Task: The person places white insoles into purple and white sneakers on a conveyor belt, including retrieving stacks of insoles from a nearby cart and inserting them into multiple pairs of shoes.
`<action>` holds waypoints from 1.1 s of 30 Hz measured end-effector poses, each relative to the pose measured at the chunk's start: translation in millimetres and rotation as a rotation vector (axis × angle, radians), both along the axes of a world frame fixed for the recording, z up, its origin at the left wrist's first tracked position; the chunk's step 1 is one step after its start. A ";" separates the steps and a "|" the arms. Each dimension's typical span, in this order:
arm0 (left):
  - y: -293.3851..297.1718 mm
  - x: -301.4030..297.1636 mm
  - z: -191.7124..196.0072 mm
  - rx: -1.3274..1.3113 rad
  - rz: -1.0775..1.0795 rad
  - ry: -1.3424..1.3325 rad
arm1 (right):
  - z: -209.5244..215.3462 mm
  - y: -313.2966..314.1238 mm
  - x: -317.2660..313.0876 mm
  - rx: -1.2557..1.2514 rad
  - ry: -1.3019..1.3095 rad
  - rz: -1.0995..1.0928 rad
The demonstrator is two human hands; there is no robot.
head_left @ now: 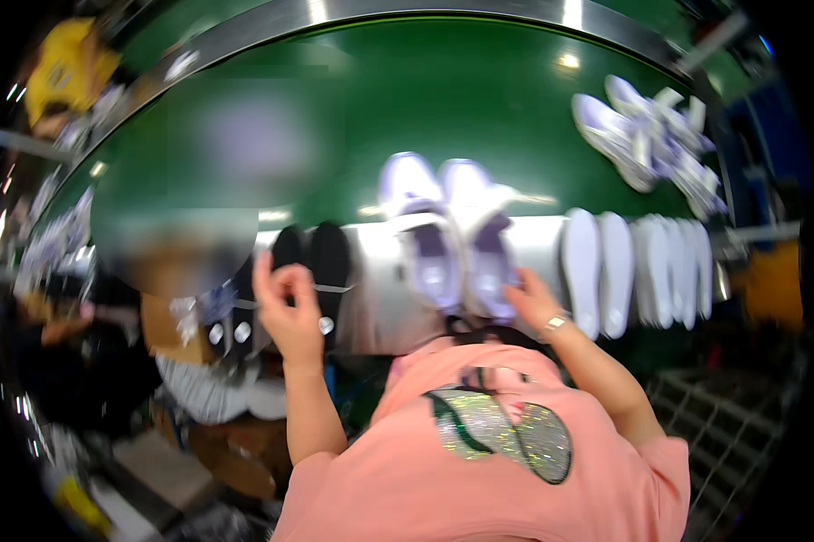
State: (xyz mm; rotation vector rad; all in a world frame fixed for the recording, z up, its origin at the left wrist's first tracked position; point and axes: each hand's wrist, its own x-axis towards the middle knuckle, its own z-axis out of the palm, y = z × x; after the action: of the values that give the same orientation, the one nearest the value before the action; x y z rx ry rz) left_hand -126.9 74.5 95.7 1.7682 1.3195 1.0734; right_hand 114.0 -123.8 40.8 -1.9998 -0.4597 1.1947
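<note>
A pair of white and lilac sneakers stands before me, the left shoe point(418, 194) and the right shoe point(468, 190) side by side, heels toward me. My right hand point(535, 303) is at the heel side of the right shoe, fingers extended and seemingly touching it, not wrapped round it. To the left, my left hand point(289, 303) is raised with its index finger up and the others loosely bent, nothing visible in it. Just beyond it lie black insoles point(329, 257). White insoles point(615, 271) lie in a row right of my right hand.
A green work surface point(461, 90) with a metal strip point(375, 307) along my side spreads ahead. More white and lilac shoes point(651, 140) are heaped at the far right. A cardboard box point(167, 325) sits at the left, and a person in yellow point(64, 72) is at the far left.
</note>
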 end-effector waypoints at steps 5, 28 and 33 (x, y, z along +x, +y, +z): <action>-53.5 104.0 -28.5 -0.009 -0.585 0.940 | -19.4 21.0 -16.3 0.096 -0.228 0.464; 29.6 191.2 -88.6 0.212 -0.641 0.319 | -11.4 -26.6 395.5 -0.669 -1.179 -0.111; -52.9 201.2 -52.8 -0.226 -0.808 0.478 | -38.2 -18.5 427.8 -0.857 -1.006 0.078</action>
State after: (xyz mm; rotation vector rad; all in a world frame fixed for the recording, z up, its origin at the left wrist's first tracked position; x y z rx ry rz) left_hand 74.3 21.6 42.9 2.1484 0.7713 0.0583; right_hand 541.8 -142.2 2.7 -3.3173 -0.5402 0.2994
